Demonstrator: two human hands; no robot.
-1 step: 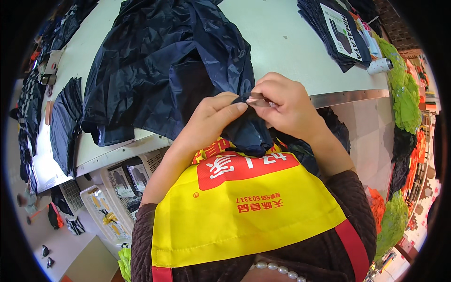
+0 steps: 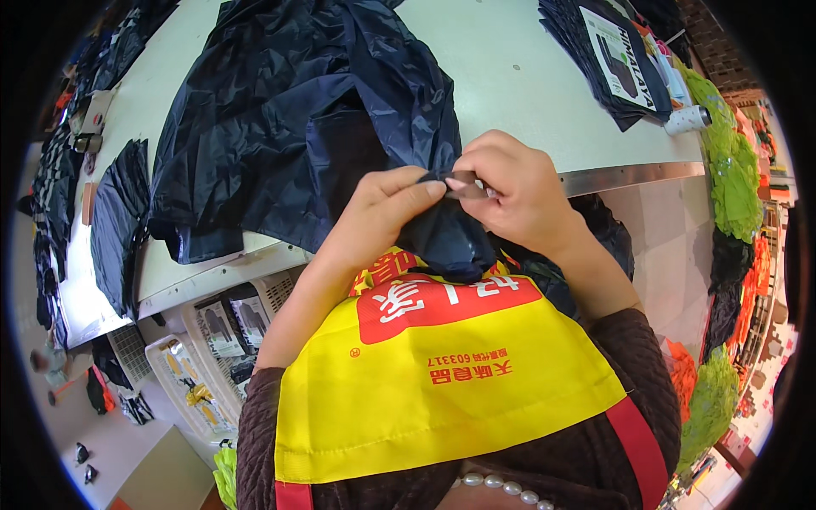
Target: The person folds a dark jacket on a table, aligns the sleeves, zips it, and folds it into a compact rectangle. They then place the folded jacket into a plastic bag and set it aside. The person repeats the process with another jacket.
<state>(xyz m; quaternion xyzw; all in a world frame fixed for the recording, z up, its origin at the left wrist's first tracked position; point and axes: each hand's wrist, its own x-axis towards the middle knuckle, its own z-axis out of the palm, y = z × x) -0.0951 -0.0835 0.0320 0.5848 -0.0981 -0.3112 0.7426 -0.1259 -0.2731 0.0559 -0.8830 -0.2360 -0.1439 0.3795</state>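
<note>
A shiny navy-black garment (image 2: pixel 255 127) lies crumpled across the table, with a part of it bunched up in front of my apron. My left hand (image 2: pixel 387 204) pinches a fold of this cloth between thumb and fingers. Close against that fold, my right hand (image 2: pixel 518 187) is closed around small metal thread snips (image 2: pixel 466 178). Their blades point left, toward my left thumb and the pinched cloth. My fingers cover much of the snips, and whether the blades touch the fabric I cannot tell.
The white table (image 2: pixel 493 93) has a metal front edge. Folded dark packs (image 2: pixel 616 64) and a thread spool (image 2: pixel 687 120) sit at the far right. More dark cloth (image 2: pixel 119 229) hangs over the left edge. White baskets (image 2: pixel 191 387) stand below; lime-green cloth (image 2: pixel 722 153) is piled at right.
The snips in my right hand have turned slightly, and their blades sit a little differently by my left thumb. My left fingers have shifted slightly; the garment stays nearly the same.
</note>
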